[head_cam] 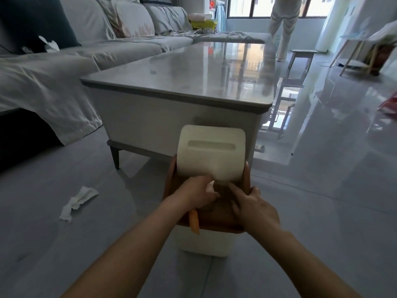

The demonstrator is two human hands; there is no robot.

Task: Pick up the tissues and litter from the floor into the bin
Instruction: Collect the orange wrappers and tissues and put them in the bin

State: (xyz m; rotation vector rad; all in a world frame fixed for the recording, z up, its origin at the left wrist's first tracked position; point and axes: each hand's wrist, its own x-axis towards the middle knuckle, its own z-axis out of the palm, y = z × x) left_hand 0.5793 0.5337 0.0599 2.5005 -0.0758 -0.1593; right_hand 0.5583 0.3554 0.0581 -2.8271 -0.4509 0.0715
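A white bin (204, 244) with a brown rim stands on the floor in front of me, its cream lid (211, 152) tipped up and open. My left hand (194, 193) is over the bin's mouth, fingers closed on a small white tissue (210, 187). My right hand (252, 204) rests on the bin's right rim, fingers curled into the opening beside the tissue. An orange strip (194, 221) hangs over the bin's front rim. A crumpled white tissue (78, 202) lies on the grey floor to the left.
A grey-topped coffee table (193, 78) stands right behind the bin. A covered sofa (64, 61) runs along the left, with tissues (50, 44) on it. A person (282, 26) stands far back by the windows. A stool (299, 59) and red litter (388, 104) lie right.
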